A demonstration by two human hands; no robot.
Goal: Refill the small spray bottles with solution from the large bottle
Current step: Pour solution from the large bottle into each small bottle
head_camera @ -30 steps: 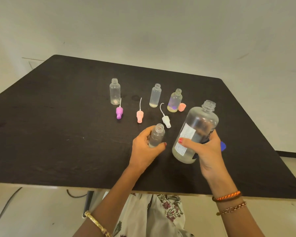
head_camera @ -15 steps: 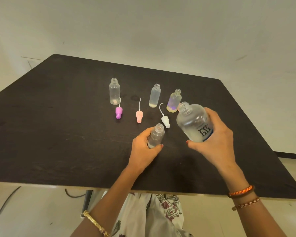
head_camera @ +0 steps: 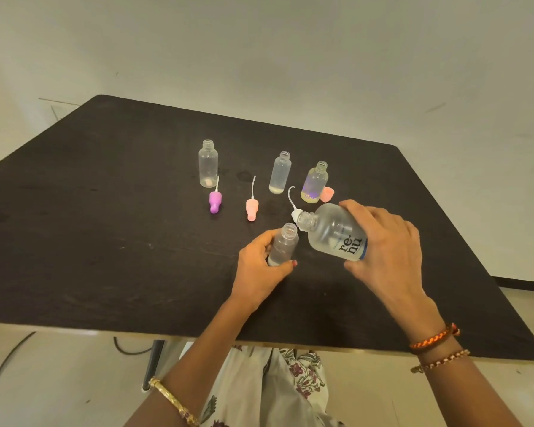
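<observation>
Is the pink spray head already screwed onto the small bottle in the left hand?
No, the small bottle in the left hand is uncapped; the pink spray head lies on the table.

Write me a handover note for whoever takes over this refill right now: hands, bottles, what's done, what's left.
Left hand: holds the small bottle upright on the table, cap off.
Right hand: grips the large bottle, tipped with its open neck just above and beside the small bottle's mouth. No stream visible.
Behind: three more uncapped small bottles, left, middle, right; each seems to hold only a little at the bottom.
Loose spray tops: purple, pink, white partly hidden by the large bottle; an orange cap.
Done: everything opened.
Left: pour into all four, then refit the tops.
</observation>
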